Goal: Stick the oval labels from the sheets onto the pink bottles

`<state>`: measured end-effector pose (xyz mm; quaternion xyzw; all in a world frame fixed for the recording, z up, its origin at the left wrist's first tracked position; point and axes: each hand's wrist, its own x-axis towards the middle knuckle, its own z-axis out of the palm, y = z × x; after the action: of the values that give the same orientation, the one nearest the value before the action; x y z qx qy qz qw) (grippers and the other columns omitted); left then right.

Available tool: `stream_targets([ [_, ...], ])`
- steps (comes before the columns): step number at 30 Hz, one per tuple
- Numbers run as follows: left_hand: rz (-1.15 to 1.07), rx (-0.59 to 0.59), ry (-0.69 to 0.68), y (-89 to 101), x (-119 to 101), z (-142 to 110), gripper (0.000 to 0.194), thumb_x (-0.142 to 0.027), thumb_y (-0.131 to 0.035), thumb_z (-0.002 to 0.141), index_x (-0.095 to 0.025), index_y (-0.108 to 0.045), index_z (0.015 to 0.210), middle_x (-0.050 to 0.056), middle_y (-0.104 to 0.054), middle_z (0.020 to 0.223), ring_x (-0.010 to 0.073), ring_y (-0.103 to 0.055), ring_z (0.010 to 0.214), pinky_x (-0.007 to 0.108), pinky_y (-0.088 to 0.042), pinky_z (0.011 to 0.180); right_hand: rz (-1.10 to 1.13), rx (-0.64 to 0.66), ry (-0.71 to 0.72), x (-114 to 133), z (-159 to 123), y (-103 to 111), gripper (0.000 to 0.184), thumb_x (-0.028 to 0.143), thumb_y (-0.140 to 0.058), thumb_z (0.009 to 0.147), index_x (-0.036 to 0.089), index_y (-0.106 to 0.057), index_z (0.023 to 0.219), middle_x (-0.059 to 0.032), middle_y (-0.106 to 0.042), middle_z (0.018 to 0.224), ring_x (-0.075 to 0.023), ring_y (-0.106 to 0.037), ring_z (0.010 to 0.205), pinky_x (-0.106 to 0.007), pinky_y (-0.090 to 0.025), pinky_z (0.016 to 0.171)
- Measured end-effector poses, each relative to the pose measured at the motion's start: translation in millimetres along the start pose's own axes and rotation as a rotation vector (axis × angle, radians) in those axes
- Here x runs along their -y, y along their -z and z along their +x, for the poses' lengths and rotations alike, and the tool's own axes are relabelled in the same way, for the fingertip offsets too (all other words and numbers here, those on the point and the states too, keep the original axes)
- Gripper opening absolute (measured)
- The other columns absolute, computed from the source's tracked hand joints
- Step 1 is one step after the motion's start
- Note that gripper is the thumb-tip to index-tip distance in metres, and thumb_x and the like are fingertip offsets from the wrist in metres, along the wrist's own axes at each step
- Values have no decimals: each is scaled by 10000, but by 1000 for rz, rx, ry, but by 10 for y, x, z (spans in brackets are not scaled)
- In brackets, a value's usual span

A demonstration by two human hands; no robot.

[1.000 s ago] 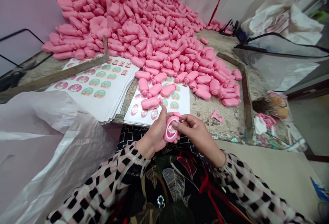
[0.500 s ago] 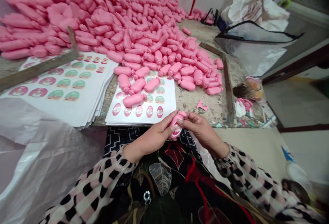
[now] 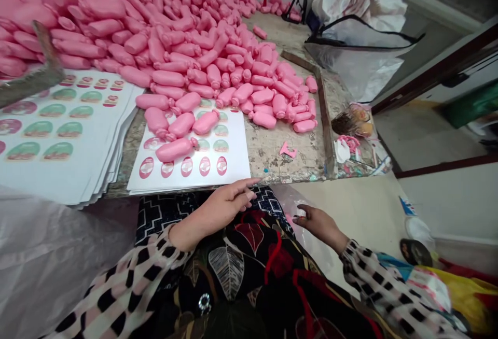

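My left hand [image 3: 223, 204] hovers open, fingers stretched, just below the table's front edge and near a sticker sheet [image 3: 194, 165] with red oval labels. Over a clear plastic bag [image 3: 307, 235] beside my lap, my right hand [image 3: 317, 222] is open with loosely curled fingers and holds nothing. A few pink bottles [image 3: 177, 148] lie on the sticker sheet. Behind them a huge heap of pink bottles [image 3: 163, 23] covers the table.
A thick stack of sticker sheets [image 3: 62, 137] lies at the left, with a metal bar [image 3: 31, 82] across it. A large white plastic bag [image 3: 42, 261] sits lower left. Another clear bag [image 3: 358, 59] stands at the table's right end, with clutter [image 3: 354, 137] beside it.
Both hands held a labelled pink bottle between them; now it is gone from view. My right hand has dropped right over the clear bag, and the view has swung right.
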<state>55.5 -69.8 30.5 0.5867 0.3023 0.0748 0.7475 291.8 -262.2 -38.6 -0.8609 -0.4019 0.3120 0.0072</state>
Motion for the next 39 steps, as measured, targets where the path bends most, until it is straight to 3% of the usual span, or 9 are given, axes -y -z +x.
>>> stream_targets([
  [4, 67, -27, 13, -9, 17, 9, 413, -330, -546, 780, -249, -570, 1184, 38, -657, 873, 167, -565, 744, 307, -449, 702, 276, 58, 251, 335, 72, 295, 314, 478, -545, 745, 202, -666, 833, -23, -657, 759, -186, -586, 717, -278, -409, 637],
  [7, 81, -40, 6, -32, 14, 18, 423, -337, -543, 782, -229, -567, 1190, 48, -654, 875, 170, -566, 747, 302, -447, 694, 431, -62, 426, 725, 252, 697, 332, 483, -515, 774, 178, -642, 809, 1, -622, 719, -155, -556, 677, -263, -410, 634],
  [10, 98, -37, -23, -39, 12, 10, 429, -350, -536, 788, -226, -562, 1197, 47, -648, 878, 167, -560, 748, 291, -442, 684, 253, -338, 455, 1111, 567, 1042, 319, 454, -486, 802, 181, -645, 841, 2, -610, 686, -147, -540, 640, -256, -394, 615],
  [15, 126, -72, -56, 36, 46, -55, 430, -380, -509, 809, -236, -542, 1213, 42, -638, 892, 171, -561, 778, 294, -437, 694, -169, -679, 474, 1618, 1054, 1205, 345, 347, -506, 802, 210, -583, 1110, -94, -601, 1067, -226, -569, 872, -304, -406, 678],
  [22, -19, -130, -79, 129, 104, -76, 412, -386, -541, 794, -236, -561, 1178, 44, -641, 894, 164, -574, 761, 309, -443, 705, -210, -606, 549, 1795, 1095, 1101, 392, 328, -530, 799, 252, -551, 1183, -84, -589, 1132, -245, -568, 904, -325, -409, 703],
  [26, -287, -215, -58, 122, 22, -39, 466, -353, -584, 779, -216, -518, 1219, 66, -631, 959, 164, -594, 795, 326, -457, 743, 377, -347, 602, 1836, 838, 1028, 321, 410, -539, 784, 192, -643, 996, -50, -658, 916, -193, -571, 790, -295, -419, 677],
  [32, -738, -273, -214, 114, -88, -11, 367, -363, -559, 814, -202, -540, 1142, 90, -581, 1142, 178, -563, 993, 339, -416, 894, 1170, 186, 377, 2126, 180, 531, 296, 437, -606, 722, 185, -600, 878, 42, -555, 588, -65, -388, 426, -200, -300, 426],
  [36, -766, -376, -262, 212, -157, -78, 306, -353, -576, 798, -160, -583, 1034, 97, -607, 1085, 179, -561, 991, 309, -425, 873, 1110, 262, 496, 2225, -12, 330, 288, 445, -581, 755, 199, -600, 903, 29, -580, 674, -82, -465, 526, -207, -367, 502],
  [39, -648, -442, -273, 354, -203, -159, 318, -356, -578, 781, -171, -564, 1040, 73, -637, 946, 168, -596, 846, 317, -457, 781, 816, 67, 642, 2143, 111, 375, 314, 463, -517, 803, 223, -614, 980, -4, -615, 835, -134, -545, 746, -252, -420, 666],
])
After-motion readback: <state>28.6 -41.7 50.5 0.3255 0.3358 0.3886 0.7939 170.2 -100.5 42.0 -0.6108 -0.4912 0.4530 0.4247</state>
